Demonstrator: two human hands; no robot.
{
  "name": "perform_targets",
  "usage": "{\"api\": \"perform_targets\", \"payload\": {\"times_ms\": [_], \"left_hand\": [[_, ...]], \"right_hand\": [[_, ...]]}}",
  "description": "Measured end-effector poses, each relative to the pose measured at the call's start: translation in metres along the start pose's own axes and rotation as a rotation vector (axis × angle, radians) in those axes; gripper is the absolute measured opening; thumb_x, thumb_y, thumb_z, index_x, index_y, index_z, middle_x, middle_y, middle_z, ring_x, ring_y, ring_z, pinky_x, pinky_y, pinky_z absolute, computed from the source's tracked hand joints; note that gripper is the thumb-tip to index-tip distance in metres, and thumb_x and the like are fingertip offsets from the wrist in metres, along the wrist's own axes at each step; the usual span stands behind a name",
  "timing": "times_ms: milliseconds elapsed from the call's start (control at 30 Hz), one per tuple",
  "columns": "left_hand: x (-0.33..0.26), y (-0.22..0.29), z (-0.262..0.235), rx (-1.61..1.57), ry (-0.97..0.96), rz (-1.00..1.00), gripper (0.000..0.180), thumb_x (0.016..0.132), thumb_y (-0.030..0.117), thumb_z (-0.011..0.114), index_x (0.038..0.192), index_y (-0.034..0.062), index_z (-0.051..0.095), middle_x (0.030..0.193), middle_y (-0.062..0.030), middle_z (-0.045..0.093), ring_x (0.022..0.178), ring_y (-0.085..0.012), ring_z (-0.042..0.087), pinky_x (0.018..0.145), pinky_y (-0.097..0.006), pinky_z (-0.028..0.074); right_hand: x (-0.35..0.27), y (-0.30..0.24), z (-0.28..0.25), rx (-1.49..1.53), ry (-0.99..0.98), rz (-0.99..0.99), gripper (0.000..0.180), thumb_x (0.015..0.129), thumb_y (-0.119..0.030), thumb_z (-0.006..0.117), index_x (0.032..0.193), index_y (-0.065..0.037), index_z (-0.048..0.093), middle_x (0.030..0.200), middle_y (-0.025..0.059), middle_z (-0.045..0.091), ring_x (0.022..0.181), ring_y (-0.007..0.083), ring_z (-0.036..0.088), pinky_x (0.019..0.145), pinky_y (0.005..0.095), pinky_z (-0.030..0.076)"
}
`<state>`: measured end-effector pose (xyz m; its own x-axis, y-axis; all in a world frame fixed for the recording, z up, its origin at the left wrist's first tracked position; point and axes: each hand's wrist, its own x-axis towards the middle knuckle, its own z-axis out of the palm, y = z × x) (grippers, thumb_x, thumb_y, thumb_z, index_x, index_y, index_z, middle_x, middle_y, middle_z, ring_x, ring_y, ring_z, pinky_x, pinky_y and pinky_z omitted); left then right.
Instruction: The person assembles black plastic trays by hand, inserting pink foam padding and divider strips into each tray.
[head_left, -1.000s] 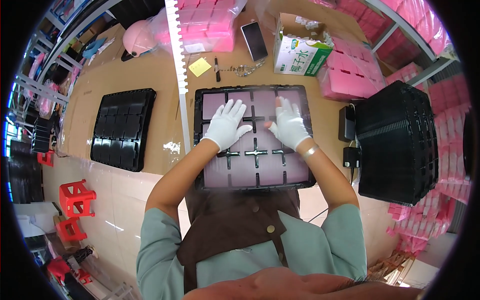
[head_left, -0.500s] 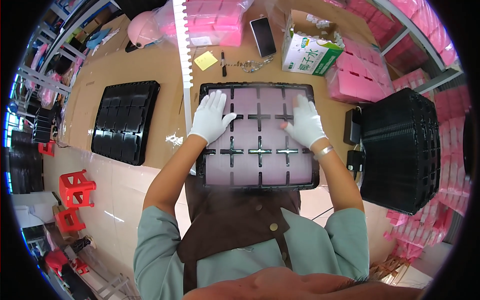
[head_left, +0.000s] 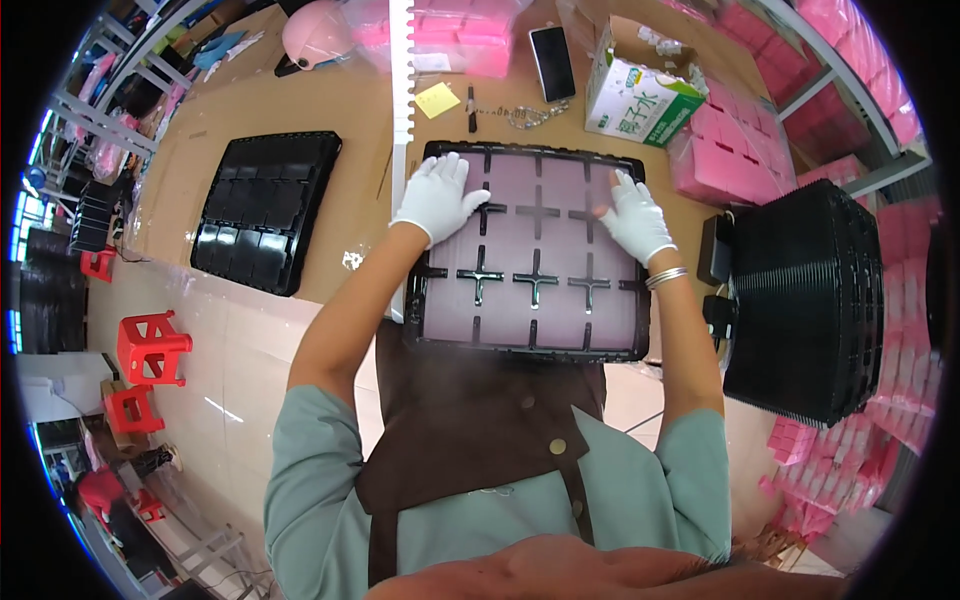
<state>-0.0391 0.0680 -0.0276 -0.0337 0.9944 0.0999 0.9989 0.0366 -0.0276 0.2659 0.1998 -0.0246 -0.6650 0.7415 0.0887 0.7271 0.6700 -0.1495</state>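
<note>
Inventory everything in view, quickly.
Gridded plastic tray: one, black and pinkish, front centre
Flat plastic tray: one, black, left
Nested plastic trays: many, black, right
Slab phone: one, dark, back
Square paper note: one, yellow, back
Slim pen: one, black, back
Open cardboard carton: one, white and green, back right
Wrapped blocks: many, pink, back and right
Rounded helmet: one, pink, back left
Plastic stools: several, red, floor left
Notched strip: one, white, back centre
Gloved left hand, right hand: two, white, gridded tray's sides

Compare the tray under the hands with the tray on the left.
The front tray shows pinkish panels between black crosses; the left tray looks black throughout. The left hand and right hand touch the front tray, but neither touches the left tray. Both are roughly rectangular and black-edged.
</note>
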Motion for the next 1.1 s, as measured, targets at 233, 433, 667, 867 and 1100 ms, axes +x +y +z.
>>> {"api": "perform_targets", "payload": {"times_ms": [233,433,667,867,1100], "left_hand": [[-0.115,0.021,-0.045,-0.299,-0.199,0.413,0.061,0.086,0.036,0.058,0.134,0.0002,0.043,0.141,-0.0186,0.041,0.134,-0.0355,0.035,0.112,-0.045,0.025],[-0.170,-0.002,-0.048,-0.308,-0.235,0.595,0.040,0.089,0.030,0.055,0.121,0.0058,0.055,0.127,-0.0078,0.055,0.122,-0.0240,0.048,0.108,-0.044,0.032],[-0.177,0.007,-0.046,-0.374,-0.199,0.567,0.038,0.091,0.030,0.054,0.122,0.0077,0.055,0.121,-0.0080,0.059,0.119,-0.0230,0.052,0.108,-0.045,0.032],[-0.183,0.008,-0.047,-0.474,-0.162,0.464,0.022,0.090,0.026,0.056,0.100,0.0094,0.065,0.094,-0.0074,0.065,0.099,-0.0246,0.060,0.106,-0.048,0.035],[-0.186,0.033,-0.031,-0.660,0.143,-0.390,0.068,0.071,0.017,0.079,0.129,0.0011,0.046,0.112,-0.0193,0.053,0.107,-0.0334,0.052,0.091,-0.038,0.044]], "right_hand": [[-0.132,-0.011,-0.023,0.340,0.085,-0.203,0.063,0.092,-0.054,0.044,0.126,-0.001,0.054,0.124,0.0223,0.056,0.112,0.0454,0.053,0.099,0.0464,0.042],[-0.179,-0.018,-0.023,0.416,0.062,-0.351,0.041,0.089,-0.043,0.056,0.093,-0.005,0.071,0.093,0.0113,0.070,0.098,0.0293,0.065,0.097,0.0471,0.045],[-0.178,-0.019,-0.016,0.391,0.109,-0.233,0.034,0.084,-0.038,0.064,0.096,-0.006,0.072,0.099,0.0149,0.069,0.100,0.0387,0.063,0.092,0.0458,0.049],[-0.189,-0.003,-0.031,0.368,-0.006,-0.312,0.027,0.078,-0.030,0.071,0.088,-0.005,0.070,0.094,0.0136,0.069,0.098,0.0399,0.063,0.090,0.0433,0.050],[-0.185,-0.026,-0.025,0.550,0.184,0.640,0.038,0.077,-0.021,0.073,0.106,0.001,0.062,0.078,0.0132,0.063,0.073,0.0308,0.063,0.071,0.0370,0.049]]}}
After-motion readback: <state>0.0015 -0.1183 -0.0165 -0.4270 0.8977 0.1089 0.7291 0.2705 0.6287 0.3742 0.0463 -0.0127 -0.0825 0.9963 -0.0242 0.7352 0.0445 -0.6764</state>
